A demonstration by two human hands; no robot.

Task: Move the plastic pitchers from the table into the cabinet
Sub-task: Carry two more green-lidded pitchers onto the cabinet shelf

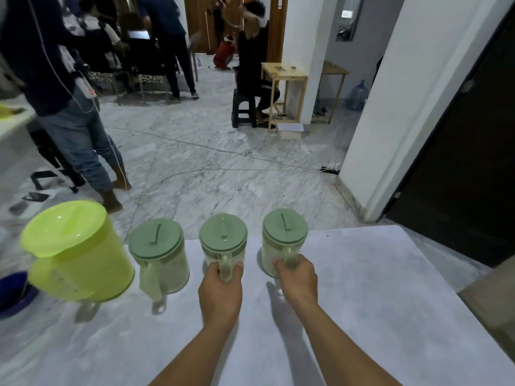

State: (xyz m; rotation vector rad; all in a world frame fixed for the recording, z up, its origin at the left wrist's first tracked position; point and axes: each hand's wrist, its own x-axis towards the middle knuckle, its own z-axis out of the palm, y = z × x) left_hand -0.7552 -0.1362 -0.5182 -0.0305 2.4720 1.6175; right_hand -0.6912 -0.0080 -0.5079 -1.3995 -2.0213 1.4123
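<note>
Three clear plastic pitchers with pale green lids stand in a row along the far edge of the white table (362,288). My left hand (220,291) is closed around the handle of the middle pitcher (223,238). My right hand (296,277) grips the handle of the right pitcher (284,232). The left pitcher (158,246) stands free with its handle toward me. A larger lime-green pitcher (78,246) stands at the far left of the row, blurred.
A blue bowl (14,288) sits at the table's left edge. Beyond the table lies a marble floor with cables (195,168); a standing person (69,121) is at the left, a seated person (253,79) further back. A dark doorway (459,162) opens at the right.
</note>
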